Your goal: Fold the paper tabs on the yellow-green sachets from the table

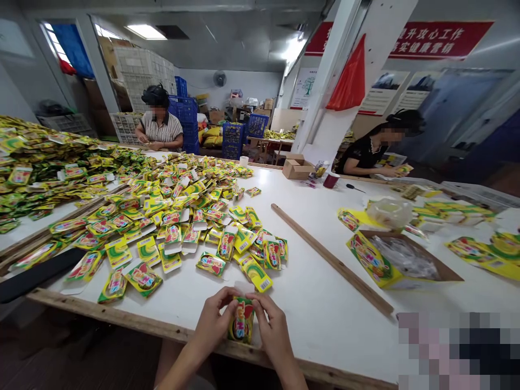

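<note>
My left hand (213,319) and my right hand (273,327) both pinch one small yellow-and-green packet (242,322) with a red picture, held upright over the near edge of the white table (317,303). Fingers of each hand curl round the packet's sides and top. Just beyond my hands lie loose packets of the same kind (211,264), and a big heap of them (162,206) spreads across the left half of the table.
A long wooden strip (331,259) lies diagonally on the table. An open cardboard box (406,260) with clear bags sits at right, a small box (296,167) farther back. Two other people (159,125) (376,149) sit at the far side.
</note>
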`<action>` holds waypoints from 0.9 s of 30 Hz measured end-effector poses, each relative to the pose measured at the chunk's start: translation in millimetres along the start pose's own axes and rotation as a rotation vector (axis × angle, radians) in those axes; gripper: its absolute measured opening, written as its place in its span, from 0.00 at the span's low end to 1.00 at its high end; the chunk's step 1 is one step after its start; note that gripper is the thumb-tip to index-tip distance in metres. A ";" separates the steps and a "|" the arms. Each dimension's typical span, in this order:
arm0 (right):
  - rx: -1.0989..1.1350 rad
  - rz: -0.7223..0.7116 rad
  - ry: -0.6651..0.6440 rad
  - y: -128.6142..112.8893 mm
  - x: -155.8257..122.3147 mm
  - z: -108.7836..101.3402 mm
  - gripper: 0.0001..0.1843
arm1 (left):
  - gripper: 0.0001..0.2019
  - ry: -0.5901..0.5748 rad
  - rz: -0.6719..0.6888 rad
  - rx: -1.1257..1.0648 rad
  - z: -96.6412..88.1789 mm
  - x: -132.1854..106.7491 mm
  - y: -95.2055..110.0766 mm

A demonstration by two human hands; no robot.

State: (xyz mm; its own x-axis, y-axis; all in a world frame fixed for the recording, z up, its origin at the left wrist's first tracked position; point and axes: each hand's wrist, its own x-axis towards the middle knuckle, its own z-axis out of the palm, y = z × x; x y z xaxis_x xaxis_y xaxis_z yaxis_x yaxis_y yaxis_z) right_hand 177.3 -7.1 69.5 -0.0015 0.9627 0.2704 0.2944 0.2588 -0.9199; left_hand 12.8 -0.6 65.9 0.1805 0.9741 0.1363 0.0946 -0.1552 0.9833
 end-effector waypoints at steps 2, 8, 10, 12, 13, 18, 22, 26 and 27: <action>0.007 -0.004 -0.019 -0.3 3.7 -2.4 0.15 | 0.09 0.007 0.001 0.021 -0.7 -0.7 1.9; -0.029 -0.039 -0.061 -1.7 10.6 -2.0 0.17 | 0.06 -0.039 0.052 0.123 -4.8 1.3 9.2; -0.003 -0.044 -0.016 -1.5 10.1 1.4 0.15 | 0.06 -0.007 0.073 0.082 -2.2 2.3 8.0; 0.063 -0.019 0.066 -0.4 7.5 5.3 0.11 | 0.09 0.047 0.074 -0.008 1.9 1.8 5.6; 0.087 -0.006 0.100 0.2 5.8 6.8 0.11 | 0.11 0.066 0.073 -0.037 3.8 1.1 4.8; 0.033 -0.074 0.056 -0.9 -2.0 7.6 0.10 | 0.09 0.057 0.078 0.072 5.7 -0.7 9.4; 0.004 -0.068 0.047 -6.1 -1.8 6.4 0.10 | 0.09 0.098 0.038 0.096 6.1 2.8 13.2; -0.009 -0.023 0.071 -14.2 5.8 6.2 0.10 | 0.09 0.146 -0.023 0.058 9.1 9.5 13.6; -0.011 -0.011 0.068 -16.2 8.0 5.6 0.10 | 0.09 0.156 -0.034 0.047 9.5 11.2 13.7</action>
State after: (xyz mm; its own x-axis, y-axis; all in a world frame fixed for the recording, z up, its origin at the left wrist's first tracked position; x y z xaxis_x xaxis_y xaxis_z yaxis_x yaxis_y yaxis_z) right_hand 167.1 -3.1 84.9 0.0599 0.9521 0.2998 0.3056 0.2684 -0.9135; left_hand 25.4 6.6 79.8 0.0225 0.9920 0.1240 0.1443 -0.1259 0.9815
